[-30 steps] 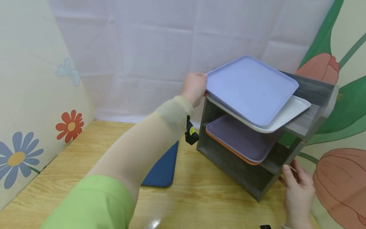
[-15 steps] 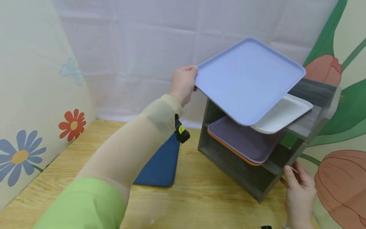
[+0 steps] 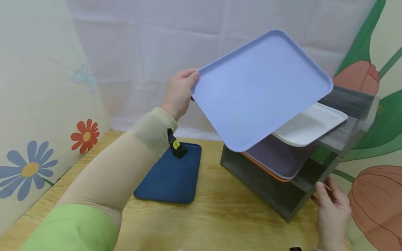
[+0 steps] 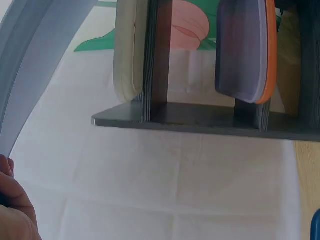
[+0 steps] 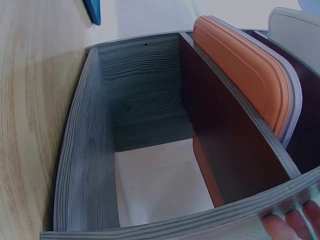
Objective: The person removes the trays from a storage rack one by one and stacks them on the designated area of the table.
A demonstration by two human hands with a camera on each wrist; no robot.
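Note:
My left hand (image 3: 179, 91) pinches the left corner of a light blue tray (image 3: 263, 90), which is tilted in the air in front of the grey shelf (image 3: 340, 134). In the left wrist view, fingers of that hand (image 4: 15, 205) show at the tray's edge. A white tray (image 3: 311, 125) lies on the shelf's top board, partly behind the blue one. On the board below, a purple tray (image 3: 282, 157) rests on an orange tray (image 3: 273, 173). My right hand (image 3: 334, 212) holds the shelf's right side panel, its fingertips on the panel's edge in the right wrist view.
A dark blue tray (image 3: 171, 177) lies on the wooden table (image 3: 201, 226), left of the shelf. White cloth (image 3: 150, 45) hangs behind, and flower-painted panels (image 3: 34, 104) stand at both sides. The shelf's lowest compartment holds nothing.
My left hand has moved left with the light blue tray, which has come up off the white tray and swung outward. More of the dark blue tray shows. My right hand has stayed at the shelf.

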